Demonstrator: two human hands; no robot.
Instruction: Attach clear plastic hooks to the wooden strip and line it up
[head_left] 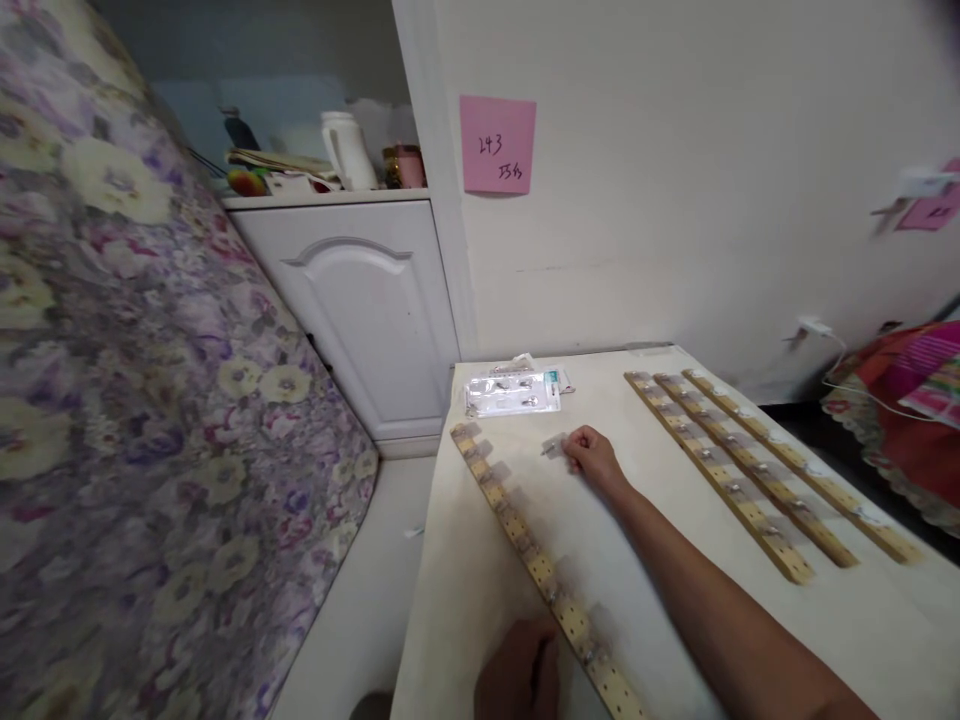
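Note:
My right hand reaches over the white table, its fingertips pinched on the edge of a small clear plastic piece with a bit of metal on it. Left of it, a long wooden strip with rows of holes runs diagonally down the table. Clear pieces with metal fittings, like adhesive hooks, sit along this strip at intervals. My left hand is blurred and curled closed at the bottom, close beside the strip's near part. Whatever its fingers may hold is hidden.
Three similar wooden strips lie side by side on the right of the table. Clear plastic packaging lies at the back left. Behind are a wall with a pink note and a white cabinet. A floral curtain hangs left.

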